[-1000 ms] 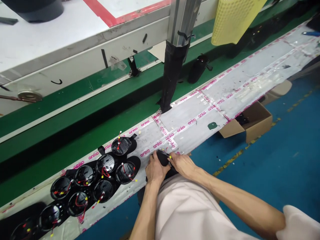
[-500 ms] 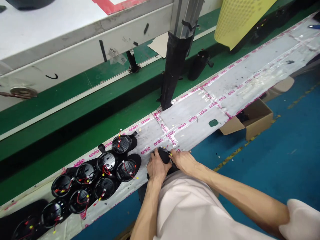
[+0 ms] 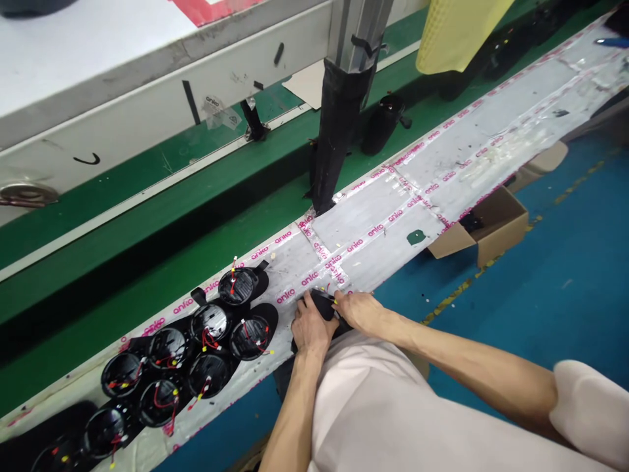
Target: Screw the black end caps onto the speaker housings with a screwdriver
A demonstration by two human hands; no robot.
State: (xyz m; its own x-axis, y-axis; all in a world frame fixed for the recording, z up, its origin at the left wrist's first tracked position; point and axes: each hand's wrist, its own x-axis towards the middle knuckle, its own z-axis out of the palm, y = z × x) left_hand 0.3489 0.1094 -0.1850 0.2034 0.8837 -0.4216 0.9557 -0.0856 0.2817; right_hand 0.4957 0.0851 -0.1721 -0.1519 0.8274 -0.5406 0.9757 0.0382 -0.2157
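While the left hand (image 3: 311, 329) holds a black part (image 3: 322, 304) at the near edge of the worktop (image 3: 361, 223), close against the person's shirt (image 3: 393, 419), the right hand (image 3: 362, 312) meets its right side. The left fingers are curled around the part. The right fingers are bunched narrow beside a small yellow tip (image 3: 335, 301); whether they pinch it, I cannot tell.

Toward the worktop's left end, 9 black cups (image 3: 209, 375) stand grouped, mouths up, with red wires (image 3: 211, 339) in them; the 1 at lower left is partly cut off. A post (image 3: 339, 124), its lower part black, stands at the worktop's far edge. Beyond that edge, 1 more black pot (image 3: 383, 124) stands by the green belt (image 3: 162, 242). An open carton (image 3: 504, 226) sits below the near edge, to the right.
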